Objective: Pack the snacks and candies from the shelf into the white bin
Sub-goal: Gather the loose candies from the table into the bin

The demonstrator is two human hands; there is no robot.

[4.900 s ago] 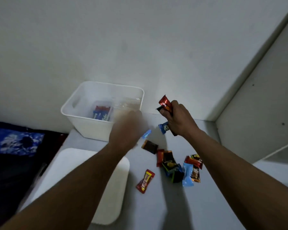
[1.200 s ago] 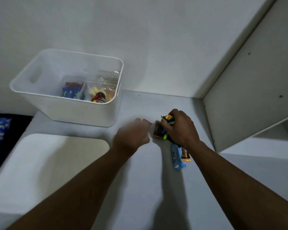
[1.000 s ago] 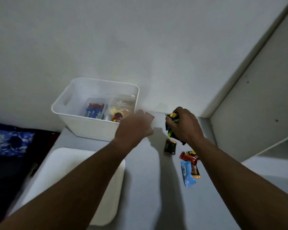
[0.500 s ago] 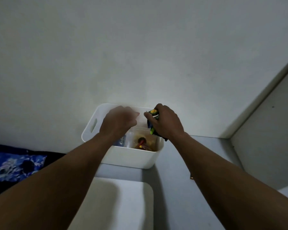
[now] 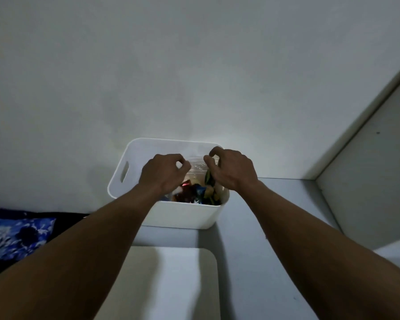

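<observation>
At the far left lies a blue patterned cloth on something dark, off the shelf. Next to it, nearest the camera, a flat white board with rounded corners rests in front of the white bin. The bin stands at the back of the shelf, against the wall.

The left hand hovers over the bin's middle. Its fingers are curled and the thumb is drawn in close to the forefinger. Nothing shows between them, but the palm faces away, so I cannot tell whether it has hold of anything.

Below and between the hands, the snacks sit heaped in the right half of the bin, red, blue and dark wrappers jumbled together. They seem to lie inside a clear inner tub whose rim glints between the thumbs.

The right hand is over the bin's right edge, fingers bent, forefinger lifted away from the thumb. A green-and-yellow wrapper shows right under the palm. Whether it is gripped or already loose I cannot tell.

Further right, the grey shelf runs to a pale side panel.

By my reading, this is the drop of a handful into the bin, and a good share is already packed. What remains on the shelf cannot be judged, since the arms cover much of it.
</observation>
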